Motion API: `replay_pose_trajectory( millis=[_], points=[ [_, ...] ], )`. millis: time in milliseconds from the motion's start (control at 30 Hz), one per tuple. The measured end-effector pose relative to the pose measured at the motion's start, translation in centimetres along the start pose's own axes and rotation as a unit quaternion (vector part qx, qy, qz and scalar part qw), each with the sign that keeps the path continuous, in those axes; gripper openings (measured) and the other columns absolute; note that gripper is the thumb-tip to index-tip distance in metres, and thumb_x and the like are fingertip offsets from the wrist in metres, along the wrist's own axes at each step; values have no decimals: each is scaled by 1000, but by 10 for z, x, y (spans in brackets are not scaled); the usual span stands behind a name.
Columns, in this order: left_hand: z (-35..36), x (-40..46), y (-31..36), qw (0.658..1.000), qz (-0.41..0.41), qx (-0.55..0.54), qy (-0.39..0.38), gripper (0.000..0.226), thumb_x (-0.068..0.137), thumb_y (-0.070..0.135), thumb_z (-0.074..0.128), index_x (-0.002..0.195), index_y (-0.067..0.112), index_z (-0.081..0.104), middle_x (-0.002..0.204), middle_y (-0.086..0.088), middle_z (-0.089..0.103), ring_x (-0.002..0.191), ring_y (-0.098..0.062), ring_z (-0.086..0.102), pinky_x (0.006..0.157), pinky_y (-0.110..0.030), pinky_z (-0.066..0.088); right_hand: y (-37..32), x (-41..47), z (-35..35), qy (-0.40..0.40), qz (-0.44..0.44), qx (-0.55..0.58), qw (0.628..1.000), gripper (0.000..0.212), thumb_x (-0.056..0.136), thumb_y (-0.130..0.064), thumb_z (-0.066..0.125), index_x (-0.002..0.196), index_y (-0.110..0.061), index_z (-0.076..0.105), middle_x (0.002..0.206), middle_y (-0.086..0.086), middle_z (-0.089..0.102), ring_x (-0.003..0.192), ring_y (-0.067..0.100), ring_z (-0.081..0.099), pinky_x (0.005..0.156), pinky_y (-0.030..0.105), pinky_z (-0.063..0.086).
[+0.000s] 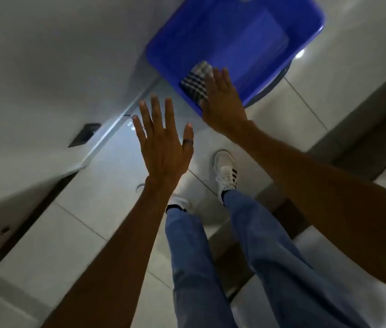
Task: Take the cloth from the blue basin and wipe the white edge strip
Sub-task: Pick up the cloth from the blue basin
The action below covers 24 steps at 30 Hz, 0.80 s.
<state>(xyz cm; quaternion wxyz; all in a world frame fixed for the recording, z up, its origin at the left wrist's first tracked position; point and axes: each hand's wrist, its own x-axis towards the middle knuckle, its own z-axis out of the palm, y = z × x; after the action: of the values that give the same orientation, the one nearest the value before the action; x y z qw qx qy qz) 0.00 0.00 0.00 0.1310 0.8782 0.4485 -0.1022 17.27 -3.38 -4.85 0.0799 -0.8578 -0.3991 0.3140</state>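
The blue basin [234, 43] fills the upper right of the frame, and its near rim sits beside the white edge strip [116, 124], which runs diagonally through the left centre of the frame toward the basin. The floor [106, 197] of pale tiles lies below, with my two shoes on it. The cloth [194, 82], a checked dark-and-light piece, lies bunched against the near inner wall of the basin, just right of centre in the upper half of the frame. I judge it light, soft and limp, possibly damp, so it will drape and not hold shape; the best hold is a gather of the raised folds at its middle rather than one corner. My right hand [222, 102] reaches over the basin rim with its grip spread flat, fingers extended; the fingertips lie at the right edge of the cloth, and I cannot tell whether they touch it. It holds nothing. My left hand [163, 147] hovers at centre frame, grip fully spread, fingers splayed, holding and touching nothing, a dark ring [187, 141] on one finger.
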Motion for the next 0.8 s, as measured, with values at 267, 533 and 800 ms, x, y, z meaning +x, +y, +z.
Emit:
replay_pose_trajectory(
  millis=[267, 533, 800],
  points=[
    [93, 22, -26, 999, 11, -45, -5, 70, 114, 53, 37, 172, 15, 27, 179, -16, 14, 167, -41, 6, 136, -55, 12, 34, 82, 51, 15, 3, -65, 998, 86, 72, -39, 80, 141, -6, 40, 145, 18, 43, 132, 42, 43, 85, 51, 52],
    [81, -3, -48, 997, 17, -51, -53, 68, 115, 51, 39, 173, 17, 26, 181, -13, 6, 168, -37, -3, 138, -51, 6, 25, 91, 36, 1, 2, -110, 994, 71, 68, -16, 78, 130, 0, 47, 135, 22, 50, 118, 47, 52, 71, 46, 46],
    [57, -23, -83, 992, 35, -118, -1, 69, 110, 51, 40, 168, 15, 39, 179, -14, 19, 167, -38, 6, 136, -55, 17, -9, 49, 7, 96, 31, 374, 922, 31, 79, -18, 68, 110, -12, 70, 102, 8, 73, 94, 23, 71, 88, 38, 58]
  ],
)
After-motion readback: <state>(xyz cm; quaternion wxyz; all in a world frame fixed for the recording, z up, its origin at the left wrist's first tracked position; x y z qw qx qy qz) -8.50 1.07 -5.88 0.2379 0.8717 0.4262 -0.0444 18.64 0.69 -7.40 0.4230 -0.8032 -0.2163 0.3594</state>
